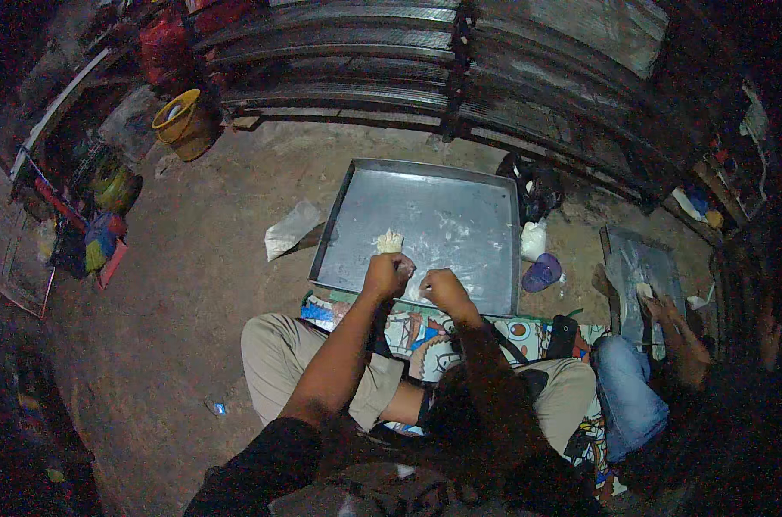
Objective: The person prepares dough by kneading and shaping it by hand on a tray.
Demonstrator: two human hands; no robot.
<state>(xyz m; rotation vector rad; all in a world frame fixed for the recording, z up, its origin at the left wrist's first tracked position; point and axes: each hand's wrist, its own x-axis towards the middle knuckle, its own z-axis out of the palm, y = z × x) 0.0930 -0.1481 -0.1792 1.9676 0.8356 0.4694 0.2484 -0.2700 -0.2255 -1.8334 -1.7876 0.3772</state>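
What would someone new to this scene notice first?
The large grey tray, smeared with white powder, stands out in the middle, with a pale, dough-like piece just beyond the left hand and the right hand over its near part. Next, the yellow bucket at the upper left and the purple object just right of the tray catch the eye.

Light falls brightest on the metal tray point(412, 196), leaving faint sheen; beyond it, dim, grainy racks point(339, 53) curve with fisheye distortion.
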